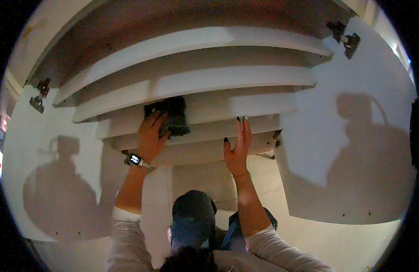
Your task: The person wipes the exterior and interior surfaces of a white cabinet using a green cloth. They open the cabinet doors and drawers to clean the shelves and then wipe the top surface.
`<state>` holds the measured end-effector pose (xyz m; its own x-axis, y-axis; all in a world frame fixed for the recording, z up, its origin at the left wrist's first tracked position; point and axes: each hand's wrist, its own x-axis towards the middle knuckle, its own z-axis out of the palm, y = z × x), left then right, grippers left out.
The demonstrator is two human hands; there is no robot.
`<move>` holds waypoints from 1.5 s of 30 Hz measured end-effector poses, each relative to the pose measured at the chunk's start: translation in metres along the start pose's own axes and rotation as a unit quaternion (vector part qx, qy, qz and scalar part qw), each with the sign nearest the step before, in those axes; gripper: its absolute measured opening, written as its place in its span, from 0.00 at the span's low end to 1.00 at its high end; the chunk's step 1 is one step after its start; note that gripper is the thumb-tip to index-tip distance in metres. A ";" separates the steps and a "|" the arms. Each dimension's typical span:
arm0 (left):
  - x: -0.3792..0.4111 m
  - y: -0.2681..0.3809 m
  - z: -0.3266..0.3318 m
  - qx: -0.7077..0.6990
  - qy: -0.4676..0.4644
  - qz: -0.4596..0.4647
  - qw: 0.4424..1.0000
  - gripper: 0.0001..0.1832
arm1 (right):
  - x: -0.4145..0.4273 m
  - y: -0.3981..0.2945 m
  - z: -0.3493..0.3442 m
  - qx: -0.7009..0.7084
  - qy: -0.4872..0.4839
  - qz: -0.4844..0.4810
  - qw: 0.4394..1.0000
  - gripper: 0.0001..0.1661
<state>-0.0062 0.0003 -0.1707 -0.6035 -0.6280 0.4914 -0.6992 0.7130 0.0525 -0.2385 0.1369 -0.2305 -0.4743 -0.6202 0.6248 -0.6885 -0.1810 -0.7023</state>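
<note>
My left hand [151, 137], with a watch on its wrist, is on a dark, fuzzy-edged cloth item [177, 114]. The fingers lie over its left side and the thumb reaches along its lower edge. The item is in front of a white shelf [209, 112] in an open cabinet; whether it rests on that shelf is hard to tell. To the right, my right hand [237, 149] holds nothing. Its fingers point up and its thumb is apart, with the fingertips at or close to the front edge of the same shelf.
Several white shelves, such as the upper one [209, 36], cross the cabinet. Open doors stand on the left [15, 136] and right [308, 136], with metal hinges [345, 39]. Below is a tiled floor [267, 176]. A dark blue rounded form [192, 217] at the bottom is unclear.
</note>
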 end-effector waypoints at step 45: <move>-0.039 -0.120 -0.021 0.116 0.007 -0.266 0.957 0.27 | 0.011 0.000 -0.009 0.043 0.000 -0.007 0.999 0.34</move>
<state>0.1093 -0.0539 -0.1785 -0.1346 -0.8775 0.4604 -0.9733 0.2042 0.1047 -0.2482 0.1367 -0.2206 -0.4649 -0.6163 0.6357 -0.6455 -0.2555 -0.7198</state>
